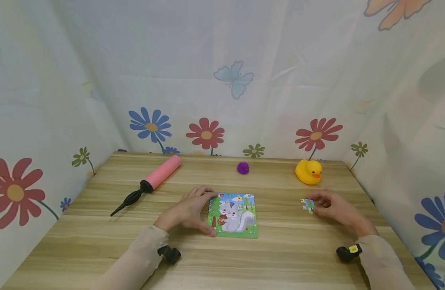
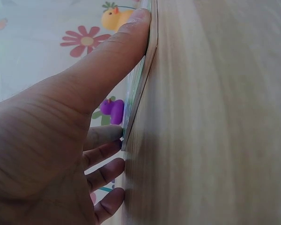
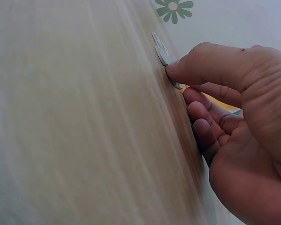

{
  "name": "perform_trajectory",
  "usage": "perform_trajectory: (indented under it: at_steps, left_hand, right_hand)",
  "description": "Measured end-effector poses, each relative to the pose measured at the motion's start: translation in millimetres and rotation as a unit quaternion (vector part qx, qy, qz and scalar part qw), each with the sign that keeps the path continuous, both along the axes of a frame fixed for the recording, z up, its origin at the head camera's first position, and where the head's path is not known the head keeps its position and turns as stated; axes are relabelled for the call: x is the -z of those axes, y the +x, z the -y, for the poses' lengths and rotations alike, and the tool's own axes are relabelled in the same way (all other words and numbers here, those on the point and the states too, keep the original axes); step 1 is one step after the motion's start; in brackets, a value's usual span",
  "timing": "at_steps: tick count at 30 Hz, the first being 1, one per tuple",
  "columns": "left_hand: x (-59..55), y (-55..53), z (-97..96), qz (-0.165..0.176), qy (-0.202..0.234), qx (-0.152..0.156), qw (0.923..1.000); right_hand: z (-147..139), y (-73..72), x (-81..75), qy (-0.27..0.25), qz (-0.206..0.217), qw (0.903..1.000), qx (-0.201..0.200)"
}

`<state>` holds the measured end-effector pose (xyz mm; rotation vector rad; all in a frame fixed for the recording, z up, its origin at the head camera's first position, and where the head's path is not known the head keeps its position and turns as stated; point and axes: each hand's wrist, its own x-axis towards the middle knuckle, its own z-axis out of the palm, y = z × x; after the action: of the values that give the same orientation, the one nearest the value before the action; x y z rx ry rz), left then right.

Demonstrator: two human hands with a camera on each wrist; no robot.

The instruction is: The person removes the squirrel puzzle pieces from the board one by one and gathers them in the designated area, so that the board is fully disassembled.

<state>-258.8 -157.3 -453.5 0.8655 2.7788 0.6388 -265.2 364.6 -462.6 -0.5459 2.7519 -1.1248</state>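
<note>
A square picture puzzle (image 1: 232,215) of a grey squirrel holding an acorn lies flat on the table. My left hand (image 1: 193,211) spans its left side, the thumb on the near corner and the index finger at the far corner. In the left wrist view the thumb (image 2: 126,40) rests on the board's edge (image 2: 143,77), with the other fingers spread beside it. To the right, my right hand (image 1: 336,207) pinches a small puzzle piece (image 1: 307,204) between thumb and fingers, low over the table. Seen from the right wrist, the thumb covers part of the piece (image 3: 161,51).
A pink hand pump (image 1: 164,172) with a black nozzle lies at the left. Behind the puzzle sits a small purple duck (image 1: 243,168). A yellow rubber duck (image 1: 308,172) stands beyond my right hand. Flower-printed curtains (image 1: 262,112) enclose the wooden table (image 1: 273,257).
</note>
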Motion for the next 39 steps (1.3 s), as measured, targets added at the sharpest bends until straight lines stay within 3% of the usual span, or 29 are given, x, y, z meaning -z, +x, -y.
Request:
perform_trajectory:
  at_steps: [12,16,23,30,39]
  left_hand:
    - [-0.3,0.4,-0.3,0.004,-0.001,-0.001,1.0]
    - [0.3,0.1,-0.4,0.003,0.0,-0.001,1.0]
    - [-0.6,0.0,-0.9,0.008,0.003,0.0,1.0]
    - [-1.5,0.6,-1.1,0.007,0.002,0.001,1.0]
    - [-2.3,2.0,-1.3,0.008,-0.001,-0.004,1.0]
  right_hand:
    - [-1,-1.6,0.0,0.017,0.018,0.9997,0.009]
    - [-1,0.1,-1.3,0.001,0.024,0.9997,0.011]
    - [-1,1.0,-7.6,-0.016,0.017,0.9987,0.045]
    - [4,3.4,-25.2,-0.018,-0.016,0.9973,0.069]
    - [30,9.2,-59.7,-0.079,-0.072,0.9931,0.048]
